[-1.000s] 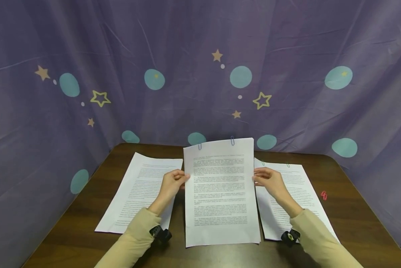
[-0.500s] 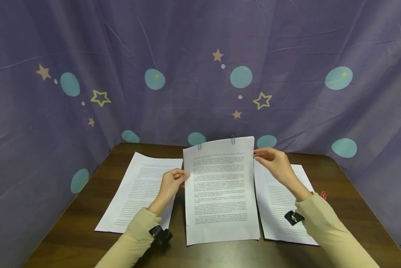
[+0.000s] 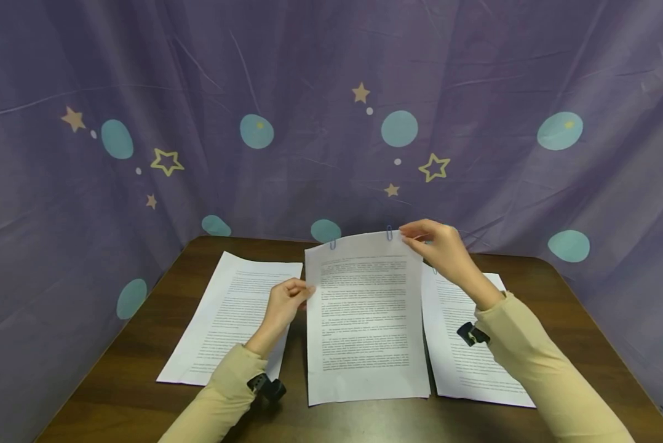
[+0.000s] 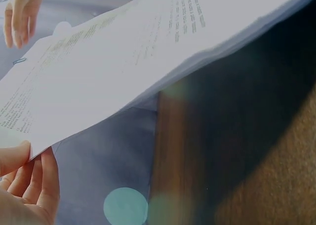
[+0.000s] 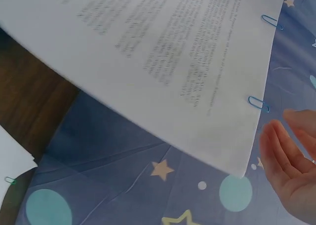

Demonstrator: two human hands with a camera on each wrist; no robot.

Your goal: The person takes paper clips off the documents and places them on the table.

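Note:
A stack of printed sheets stands raised and upright in the middle of the head view, text side toward me. Two blue paper clips sit on its top edge, a left clip and a right clip. My left hand pinches the stack's left edge about a third of the way down, thumb in front and fingers behind. At the top right corner is my right hand, close beside the right clip, its thumb and fingers parted with nothing between them in the right wrist view.
Another pile of printed paper lies on the wooden table at left. At right lies a third pile with a green paper clip on its top edge, partly behind my right arm. A patterned curtain hangs behind.
My right hand has let go of the stack's right edge and moved up to its top right corner. My left hand keeps its hold. The right arm now covers the red paper clips.

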